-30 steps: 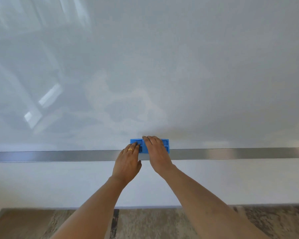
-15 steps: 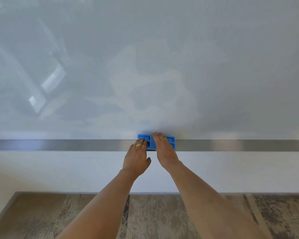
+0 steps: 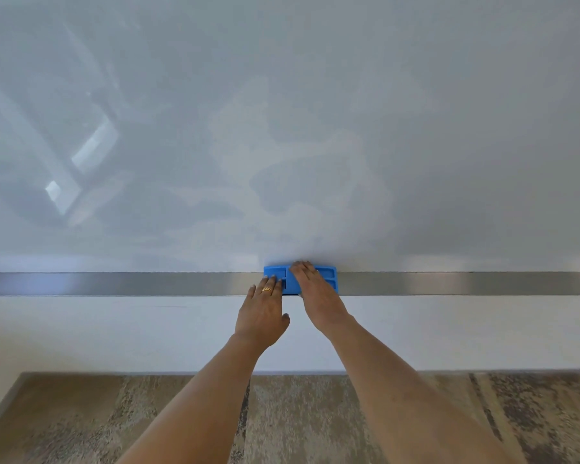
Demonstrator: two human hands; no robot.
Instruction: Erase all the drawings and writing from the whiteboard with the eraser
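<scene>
You are at the bottom edge of the whiteboard (image 3: 416, 128), and the task looks all but done. From left to right I see window glare, then pale cloudy smears above your hands, then plain grey, and no writing or drawing that I can make out. If the smears count as residue, your next move is to push the eraser back up through them with flat, even pressure from both hands. If they don't, lift it away.

Your left hand (image 3: 262, 313), which wears a ring (image 3: 267, 289), reaches forward with its fingers straight, their tips pressing on the left end of the blue eraser (image 3: 329, 277). The eraser lies flat across the board's lower edge and the metal strip (image 3: 114, 283). Your right hand (image 3: 318, 296) lies over its middle, fingers straight and together. Neither hand curls round it.
</scene>
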